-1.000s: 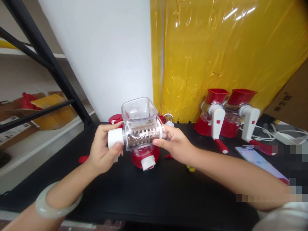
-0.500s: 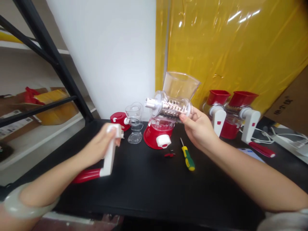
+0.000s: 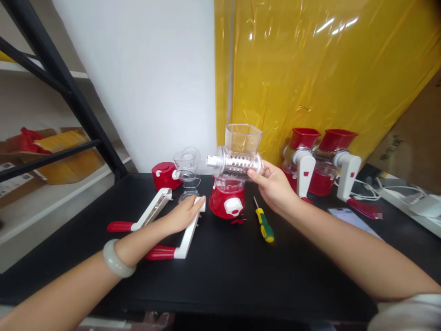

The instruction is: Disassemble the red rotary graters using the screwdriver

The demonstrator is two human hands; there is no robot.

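My right hand [image 3: 274, 184] grips the right end of a clear plastic grater housing [image 3: 243, 137], thumb in front. Inside the housing lies a metal grating drum [image 3: 240, 164], with a white shaft [image 3: 214, 161] jutting left. Directly below is a red base [image 3: 220, 202] with a white knob [image 3: 233, 206]; whether housing and base touch, I cannot tell. My left hand [image 3: 182, 215] is closed over the upper end of a white crank handle [image 3: 186, 239] with a red grip, low at the table. Left of it lies a second crank handle [image 3: 148, 216], its hollow side showing.
A green-yellow screwdriver [image 3: 264, 225] and small red piece [image 3: 237, 221] lie near the base. Behind are a red base [image 3: 166, 175] and clear housing [image 3: 188, 161]. Two assembled graters [image 3: 305, 138] [image 3: 339, 140], a phone [image 3: 351, 220] and white cables [image 3: 367, 189] are at right.
The housing has come down and levelled above the red base in my right hand. My left hand has moved right and lower with a crank handle; another handle now shows at left.
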